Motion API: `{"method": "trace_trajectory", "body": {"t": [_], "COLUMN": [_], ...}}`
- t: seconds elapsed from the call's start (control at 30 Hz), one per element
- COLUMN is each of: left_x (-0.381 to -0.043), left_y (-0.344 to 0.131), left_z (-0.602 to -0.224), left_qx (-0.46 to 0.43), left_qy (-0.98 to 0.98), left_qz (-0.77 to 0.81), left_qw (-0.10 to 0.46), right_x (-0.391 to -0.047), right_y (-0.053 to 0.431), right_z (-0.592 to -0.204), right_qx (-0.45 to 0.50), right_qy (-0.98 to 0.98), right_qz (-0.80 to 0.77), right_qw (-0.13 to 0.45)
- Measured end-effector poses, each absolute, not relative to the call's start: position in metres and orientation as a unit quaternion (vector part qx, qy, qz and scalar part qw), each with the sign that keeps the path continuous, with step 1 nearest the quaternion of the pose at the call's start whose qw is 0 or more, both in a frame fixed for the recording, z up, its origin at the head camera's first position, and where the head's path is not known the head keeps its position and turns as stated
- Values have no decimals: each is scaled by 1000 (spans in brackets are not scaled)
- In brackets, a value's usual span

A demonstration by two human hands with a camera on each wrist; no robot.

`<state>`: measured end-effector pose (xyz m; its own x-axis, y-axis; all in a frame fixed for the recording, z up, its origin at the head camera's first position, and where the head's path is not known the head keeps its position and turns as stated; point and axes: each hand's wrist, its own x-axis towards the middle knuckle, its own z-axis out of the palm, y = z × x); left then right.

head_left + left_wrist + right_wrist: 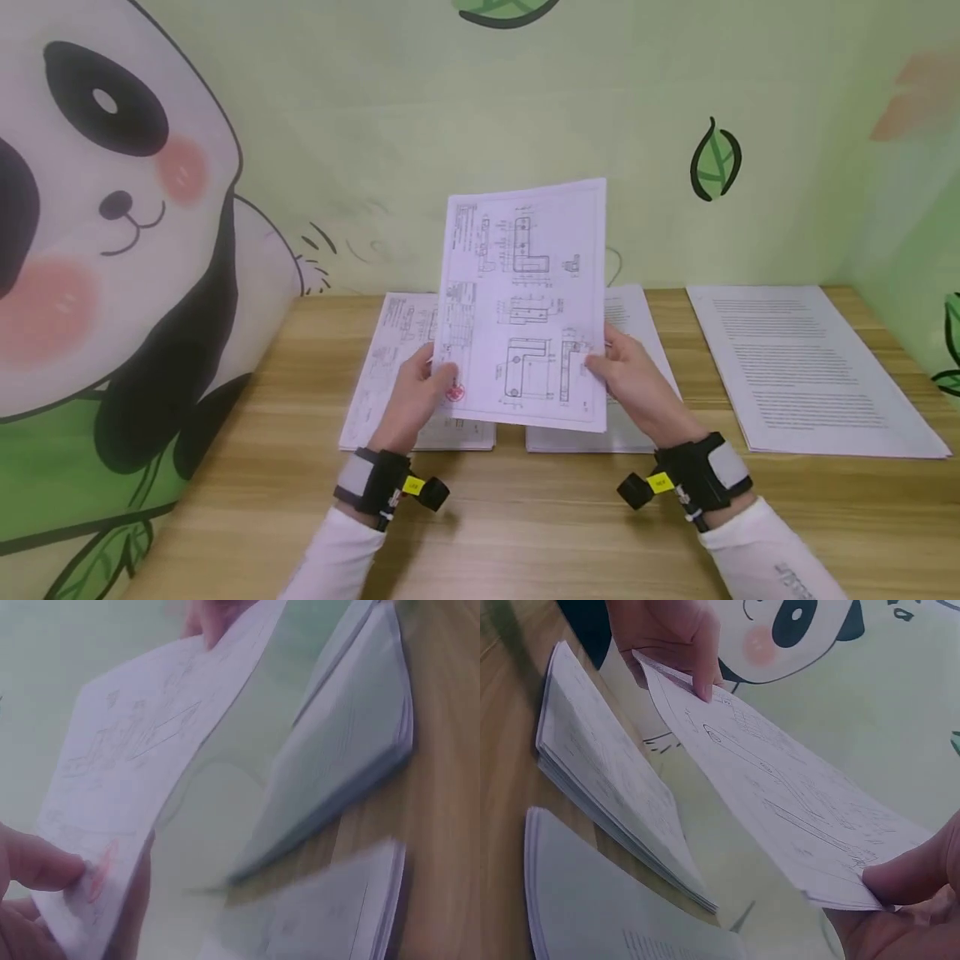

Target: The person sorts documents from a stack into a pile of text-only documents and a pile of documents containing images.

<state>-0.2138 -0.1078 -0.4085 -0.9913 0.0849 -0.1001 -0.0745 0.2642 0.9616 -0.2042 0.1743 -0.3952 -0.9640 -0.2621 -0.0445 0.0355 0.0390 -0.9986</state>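
A white sheet of paper printed with technical drawings (pixel 525 304) is held up above the table, upright and facing me, with a red stamp near its lower left corner. My left hand (pixel 416 392) pinches its left edge, thumb on the printed face beside the stamp. On the opposite edge, my right hand (pixel 637 375) pinches the paper with the thumb in front. The left wrist view shows the left thumb (pixel 45 862) pressed by the red mark. In the right wrist view the right thumb (pixel 911 874) lies on a corner; the paper there may be more than one sheet.
Behind the held paper lie a stack of drawing sheets (pixel 375 392) on the left and a second stack (pixel 645 367) in the middle, both partly covered. A stack of text pages (pixel 802 375) lies at the right. The wooden table (pixel 555 533) meets a panda-printed backdrop (pixel 465 108).
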Motion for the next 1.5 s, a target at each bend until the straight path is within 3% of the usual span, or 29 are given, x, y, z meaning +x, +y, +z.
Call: {"method": "trace_trajectory", "body": {"t": [0.23,0.67,1.03,1.3,1.5], "left_x": [-215,-215,-222,-218,-223], "left_y": [-164,-219,-229,-226,-211], "left_z": [-415,-439,-451,-445,-432], "left_qx": [-80,-100,-153,-164,-133], "left_qy": [832,889,907,917,926], "left_qz": [543,442,390,360,350], "left_qw": [74,71,51,58,37], "right_x": [-218,-239,-244,-236,-227], "right_y": [123,57,43,49,71], "right_z": [-409,-449,-455,-444,-432], "right_qx": [-35,3,-13,-49,-65], "right_qy": [748,824,872,917,908], "right_qz": [-649,-554,-483,-394,-413], "right_qw": [133,115,84,19,32]}}
